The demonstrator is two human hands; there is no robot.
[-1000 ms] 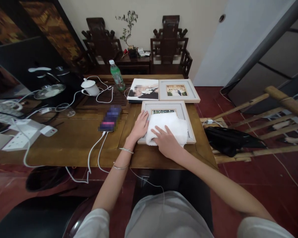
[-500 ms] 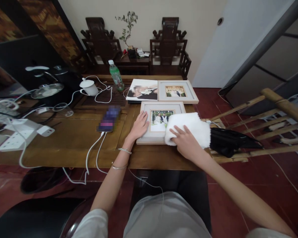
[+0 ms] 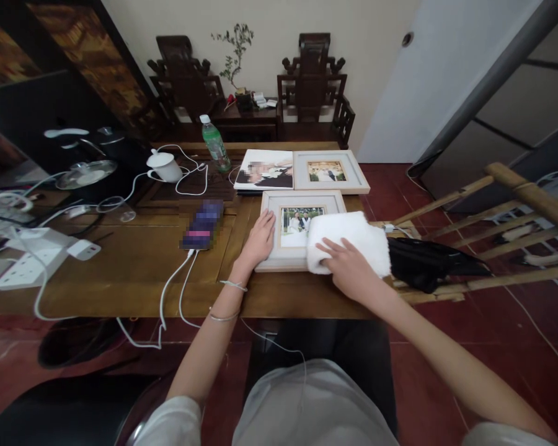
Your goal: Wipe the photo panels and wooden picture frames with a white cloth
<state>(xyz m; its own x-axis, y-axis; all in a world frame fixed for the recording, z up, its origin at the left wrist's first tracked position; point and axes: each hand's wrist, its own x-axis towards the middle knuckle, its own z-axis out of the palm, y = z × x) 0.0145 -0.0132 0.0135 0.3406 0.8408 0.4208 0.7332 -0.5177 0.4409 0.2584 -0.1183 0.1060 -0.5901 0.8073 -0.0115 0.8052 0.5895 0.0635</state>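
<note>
In the head view, a pale picture frame (image 3: 286,260) with a photo of two people lies on the wooden table in front of me. My left hand (image 3: 259,235) holds its left edge, fingers along the border. A thick white cloth (image 3: 372,244), folded over, covers the frame's lower right part and hangs past its right side. My right hand (image 3: 351,266) presses on this cloth and grips it, with the fingers pointing up and left. The frame's lower right corner is hidden beneath the cloth.
Behind lie a second picture frame (image 3: 353,179) and a photo panel (image 3: 265,176). A green bottle (image 3: 216,148), lidded white cup (image 3: 165,167) and blurred phone (image 3: 202,226) with cables stand left. A power strip (image 3: 28,263) is farther left; a bamboo chair (image 3: 516,186) is right.
The view has shifted very slightly. Both hands, the cloth and the frame keep almost the same places relative to each other.
</note>
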